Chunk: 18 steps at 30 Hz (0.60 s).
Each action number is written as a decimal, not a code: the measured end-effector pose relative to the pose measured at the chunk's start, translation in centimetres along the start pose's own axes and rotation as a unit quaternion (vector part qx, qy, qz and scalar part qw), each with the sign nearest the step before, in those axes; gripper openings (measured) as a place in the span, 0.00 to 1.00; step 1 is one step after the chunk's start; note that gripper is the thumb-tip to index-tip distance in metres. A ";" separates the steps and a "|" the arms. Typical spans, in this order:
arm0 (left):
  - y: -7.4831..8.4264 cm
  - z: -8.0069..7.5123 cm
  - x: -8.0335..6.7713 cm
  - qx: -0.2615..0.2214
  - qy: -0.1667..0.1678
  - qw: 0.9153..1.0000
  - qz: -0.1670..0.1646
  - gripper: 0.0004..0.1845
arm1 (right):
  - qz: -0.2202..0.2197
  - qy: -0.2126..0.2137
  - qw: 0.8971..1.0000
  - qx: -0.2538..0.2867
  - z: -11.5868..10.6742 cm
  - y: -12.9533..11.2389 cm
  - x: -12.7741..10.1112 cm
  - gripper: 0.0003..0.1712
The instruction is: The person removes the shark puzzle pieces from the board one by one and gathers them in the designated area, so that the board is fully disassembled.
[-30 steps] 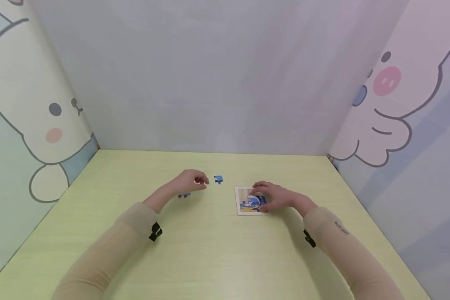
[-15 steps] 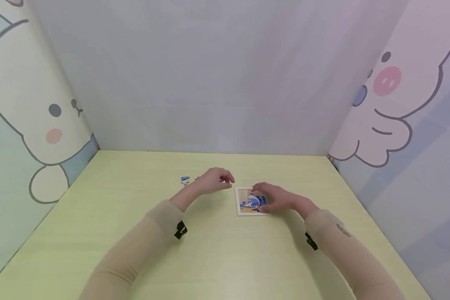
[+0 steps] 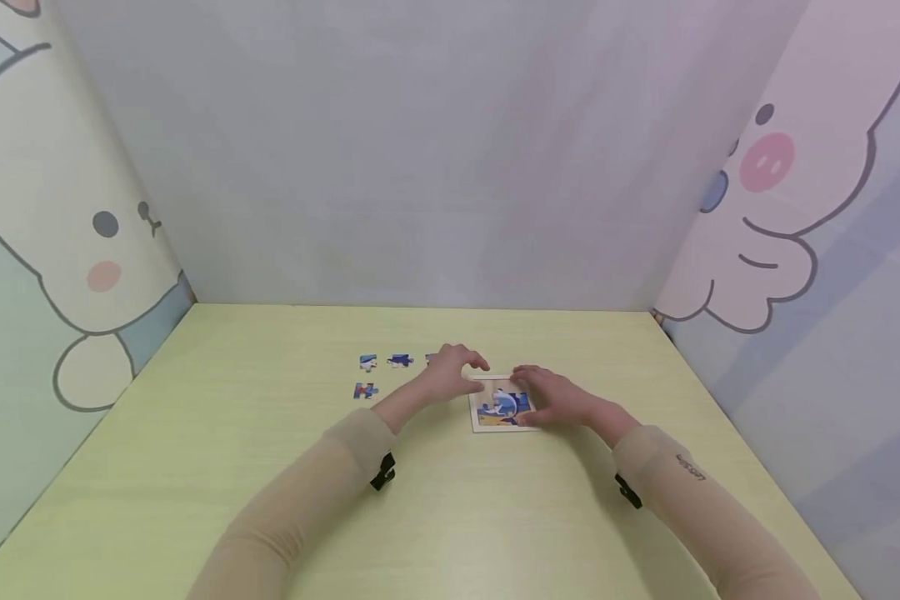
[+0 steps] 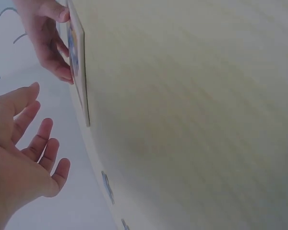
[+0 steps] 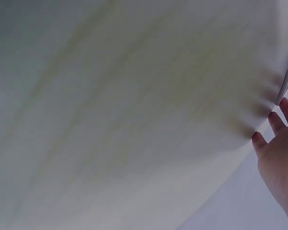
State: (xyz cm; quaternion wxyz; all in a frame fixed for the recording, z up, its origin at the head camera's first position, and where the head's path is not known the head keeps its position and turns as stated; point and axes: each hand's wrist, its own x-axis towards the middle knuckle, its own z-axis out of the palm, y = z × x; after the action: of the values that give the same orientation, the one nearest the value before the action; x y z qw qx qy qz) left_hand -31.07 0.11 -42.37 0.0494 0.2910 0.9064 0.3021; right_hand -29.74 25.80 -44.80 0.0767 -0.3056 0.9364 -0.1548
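Note:
A small square jigsaw puzzle with a white border lies on the table, showing a blue and white picture with a pale bare part at its upper left. My right hand holds it at the right side, thumb near the front edge and fingers at the back edge, covering that side. Fingertips of the right hand touch the tabletop beside the board in the right wrist view. Just left of the board, my left hand hovers with fingers loosely bent and apart. Nothing shows between the fingers of the left hand in the left wrist view.
Loose puzzle pieces lie left of the board: one piece at back left, a dark blue piece, a red and blue piece, and a piece partly behind my left hand. A curtain stands behind the table.
My left hand has moved right, from over the loose pieces to the board's left edge, uncovering several pieces. The right hand has stayed at the board.

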 end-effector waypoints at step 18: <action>0.5 3.2 1.1 0.122 -0.071 0.990 -0.013 0.26 | 0.009 -0.011 1.000 0.017 0.0 -0.3 -0.1 0.42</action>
State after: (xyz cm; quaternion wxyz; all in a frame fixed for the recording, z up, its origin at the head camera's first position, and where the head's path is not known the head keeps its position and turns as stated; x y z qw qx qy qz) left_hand -30.90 2.75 -44.61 0.0818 0.3039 0.9344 0.1669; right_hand -29.51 25.65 -44.73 0.0932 -0.2970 0.9356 -0.1664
